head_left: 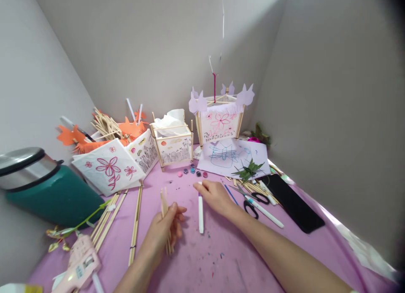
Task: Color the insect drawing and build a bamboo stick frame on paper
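A small bundle of thin wooden sticks (164,206) stands nearly upright in my left hand (166,225), with the thumb pressed along it and some fingers loosely curled. To its right, my right hand (212,194) pinches the upper end of a white marker (201,215), which points toward me over the purple cloth (186,267). The grip hides the marker's far tip. Several small coloured round pieces (193,170) lie just beyond the hands.
Paper lanterns on stick frames (175,147) (220,124) stand at the back. Scissors (251,204), a second marker (265,213) and a black phone (294,204) lie rightward. Leftward are a pink glue gun (80,267), long sticks (136,221) and a teal bottle (53,196).
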`<state>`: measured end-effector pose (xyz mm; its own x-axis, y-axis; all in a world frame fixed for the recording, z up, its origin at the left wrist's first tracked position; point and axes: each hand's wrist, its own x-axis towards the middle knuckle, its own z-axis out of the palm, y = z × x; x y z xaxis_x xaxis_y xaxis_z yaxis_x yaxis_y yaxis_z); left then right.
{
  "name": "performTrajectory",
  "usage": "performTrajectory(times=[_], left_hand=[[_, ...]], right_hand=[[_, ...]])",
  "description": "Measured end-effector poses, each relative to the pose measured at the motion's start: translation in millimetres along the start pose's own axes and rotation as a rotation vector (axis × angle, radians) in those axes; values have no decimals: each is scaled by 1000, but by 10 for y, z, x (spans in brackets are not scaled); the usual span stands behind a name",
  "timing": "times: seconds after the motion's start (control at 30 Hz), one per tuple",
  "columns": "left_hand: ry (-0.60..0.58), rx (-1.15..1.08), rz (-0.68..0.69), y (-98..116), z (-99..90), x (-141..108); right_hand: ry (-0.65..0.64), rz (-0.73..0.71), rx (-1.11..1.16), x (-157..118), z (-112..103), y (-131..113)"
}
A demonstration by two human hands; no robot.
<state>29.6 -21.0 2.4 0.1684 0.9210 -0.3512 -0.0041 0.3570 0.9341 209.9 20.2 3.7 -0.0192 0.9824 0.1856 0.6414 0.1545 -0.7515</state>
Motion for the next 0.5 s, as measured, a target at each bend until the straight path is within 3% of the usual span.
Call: performTrajectory(times=[0.13,0.37,0.5], left_hand=[[8,-40,42,-37,-41,23],[-33,-19,54,-94,-43,41],[-30,10,44,-99,-22,31]], right_hand=[[24,23,-392,15,-267,92],[431,330,-639,110,-1217,629],[382,471,-683,151,-1467,974]])
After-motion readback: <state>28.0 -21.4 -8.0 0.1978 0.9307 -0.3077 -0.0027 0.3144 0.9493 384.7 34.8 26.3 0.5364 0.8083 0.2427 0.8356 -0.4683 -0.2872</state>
